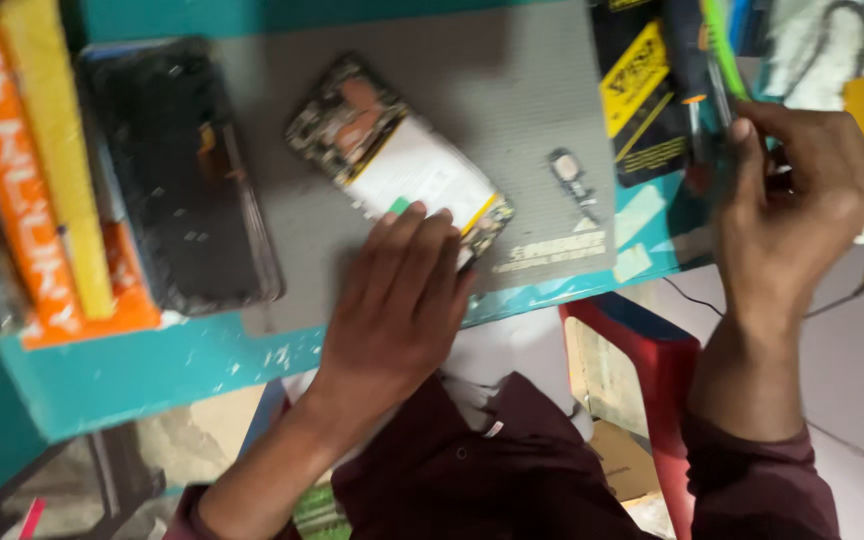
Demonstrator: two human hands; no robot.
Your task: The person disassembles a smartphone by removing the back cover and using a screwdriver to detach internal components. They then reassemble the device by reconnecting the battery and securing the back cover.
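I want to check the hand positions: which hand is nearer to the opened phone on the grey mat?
Left. The left hand rests its fingertips on the lower end of the opened phone. The right hand is far to its right, among the tools.

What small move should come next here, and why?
Probably the right hand should lift a tool from the rack and bring it to the opened phone. The left hand already rests on the phone's lower end on the grey mat, while the right hand's fingers are at the tool handles, grip unclear.

opened phone (397, 160) lies slanted, internals up, on grey mat (512, 90).
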